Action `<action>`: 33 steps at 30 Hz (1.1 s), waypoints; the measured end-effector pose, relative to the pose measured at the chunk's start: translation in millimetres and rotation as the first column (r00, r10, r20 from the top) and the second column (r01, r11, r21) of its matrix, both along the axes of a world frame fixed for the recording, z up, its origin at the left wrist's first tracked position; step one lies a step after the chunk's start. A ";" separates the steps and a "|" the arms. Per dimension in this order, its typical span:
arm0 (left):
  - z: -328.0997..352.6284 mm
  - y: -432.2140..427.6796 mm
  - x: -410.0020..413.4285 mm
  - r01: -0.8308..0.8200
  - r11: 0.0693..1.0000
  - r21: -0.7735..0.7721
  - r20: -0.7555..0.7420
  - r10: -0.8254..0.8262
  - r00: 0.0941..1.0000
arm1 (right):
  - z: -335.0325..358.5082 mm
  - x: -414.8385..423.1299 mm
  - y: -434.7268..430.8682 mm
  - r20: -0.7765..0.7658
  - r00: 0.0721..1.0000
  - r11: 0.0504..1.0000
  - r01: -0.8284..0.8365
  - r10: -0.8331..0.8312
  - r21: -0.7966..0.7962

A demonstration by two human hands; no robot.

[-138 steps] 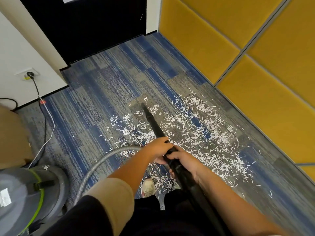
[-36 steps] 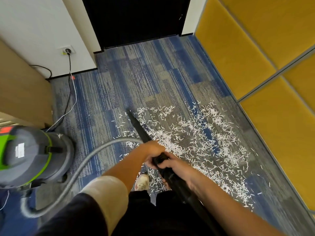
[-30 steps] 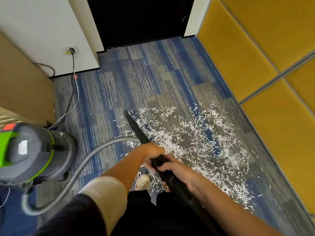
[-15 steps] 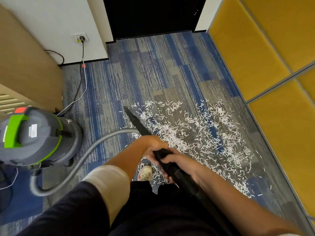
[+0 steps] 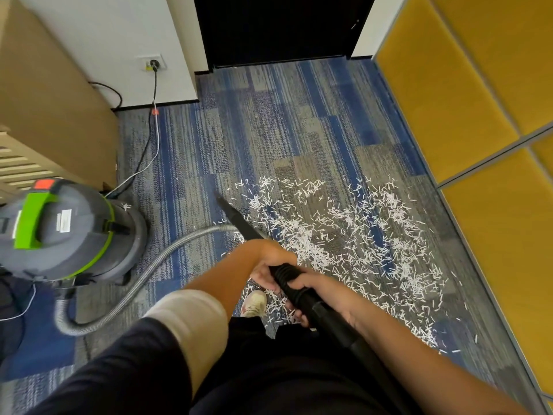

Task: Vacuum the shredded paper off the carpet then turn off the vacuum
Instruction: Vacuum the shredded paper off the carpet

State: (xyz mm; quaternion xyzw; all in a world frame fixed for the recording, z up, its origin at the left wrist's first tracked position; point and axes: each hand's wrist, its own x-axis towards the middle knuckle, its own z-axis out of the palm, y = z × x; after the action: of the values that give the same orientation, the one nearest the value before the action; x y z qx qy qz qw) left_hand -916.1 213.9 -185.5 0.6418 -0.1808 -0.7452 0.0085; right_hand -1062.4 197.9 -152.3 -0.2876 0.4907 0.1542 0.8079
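White shredded paper [image 5: 344, 241] lies scattered over the blue and grey carpet [image 5: 269, 130] in front of me. Both hands hold the black vacuum wand [image 5: 239, 220]. My left hand [image 5: 266, 259] grips it further forward, and my right hand [image 5: 314, 292] grips the ribbed section just behind. The nozzle tip [image 5: 220, 199] touches the carpet at the left edge of the paper. A grey hose [image 5: 143, 277] curves left to the grey and green vacuum canister [image 5: 65, 232], which has a red button on top.
A power cord [image 5: 154, 115] runs from the canister to a wall socket [image 5: 153, 63]. A wooden cabinet [image 5: 51, 103] stands at the left. Yellow wall panels [image 5: 463, 100] line the right side. A dark doorway [image 5: 278, 28] is ahead. My shoe [image 5: 254, 304] stands near the paper.
The nozzle has swept left across the near-left edge of the paper. Fewer scraps lie on the left side. My view has turned left, bringing the canister further into sight.
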 end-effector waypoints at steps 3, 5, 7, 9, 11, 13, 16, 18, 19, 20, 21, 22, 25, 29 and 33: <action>-4.3 -10.5 -8.7 -0.049 0.996 -0.073 0.023 0.050 0.998 | 0.4 -4.8 -9.4 -0.005 0.999 0.998 0.033 -0.034 -0.049; -4.9 -19.2 -14.9 -0.045 0.992 -0.119 0.042 0.051 0.998 | 2.0 -9.6 -15.3 -0.012 0.998 0.995 0.054 -0.055 -0.083; -4.7 -26.5 -19.8 -0.017 0.991 -0.132 0.044 0.023 0.999 | 3.7 -14.2 -18.5 -0.013 0.997 0.993 0.071 -0.072 -0.093; -4.5 -30.7 -22.4 0.028 0.992 -0.121 0.034 -0.024 0.999 | 4.2 -17.4 -19.5 -0.008 0.997 0.992 0.079 -0.080 -0.094; -4.4 -32.6 -22.3 0.058 0.993 -0.107 0.033 -0.055 0.998 | 3.6 -18.5 -19.3 0.000 0.997 0.993 0.076 -0.077 -0.091; -3.2 -32.4 -19.6 0.086 0.993 -0.085 0.041 -0.083 0.996 | 3.0 -18.3 -18.0 0.018 0.997 0.994 0.080 -0.079 -0.068; -0.2 -30.6 -16.0 0.082 0.995 -0.064 0.023 -0.081 0.996 | -0.1 -18.1 -15.8 0.022 0.996 0.995 0.082 -0.081 -0.049; 0.5 -29.6 -17.4 0.077 0.994 -0.079 0.025 -0.075 0.997 | -1.6 -19.0 -16.7 0.021 0.995 0.995 0.094 -0.093 -0.044; -0.3 -30.0 -19.0 0.063 0.994 -0.089 0.030 -0.061 0.998 | -1.2 -19.6 -18.1 0.021 0.994 0.994 0.104 -0.103 -0.046; -1.7 -30.9 -20.9 0.042 0.994 -0.100 0.036 -0.038 0.999 | -0.7 -20.7 -19.7 0.015 0.994 0.992 0.113 -0.112 -0.055; -2.5 -32.6 -23.1 0.022 0.993 -0.115 0.043 -0.017 0.999 | -0.2 -22.2 -21.4 0.005 0.993 0.990 0.121 -0.121 -0.066; -3.0 -34.9 -25.7 0.007 0.991 -0.132 0.049 0.000 0.999 | 0.1 -24.1 -23.2 -0.002 0.991 0.988 0.132 -0.133 -0.075; -1.0 -43.5 -33.7 -0.006 0.987 -0.160 0.046 0.014 0.999 | -0.2 -30.4 -27.8 -0.010 0.986 0.983 0.165 -0.166 -0.084; 0.5 -49.8 -34.6 0.085 0.990 -0.110 0.020 -0.084 0.996 | -0.3 -35.4 -27.3 -0.003 0.986 0.985 0.165 -0.165 -0.058; 1.6 -50.9 -32.8 0.160 0.985 -0.062 0.005 -0.160 0.987 | -3.8 -38.0 -24.0 0.004 0.990 0.989 0.142 -0.142 -0.039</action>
State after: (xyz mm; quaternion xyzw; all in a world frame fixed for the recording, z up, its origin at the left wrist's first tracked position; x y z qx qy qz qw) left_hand -948.9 163.1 -183.9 0.6246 -0.2550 -0.7375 -0.0313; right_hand -1100.4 173.8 -156.2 -0.2678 0.5123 0.0867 0.8114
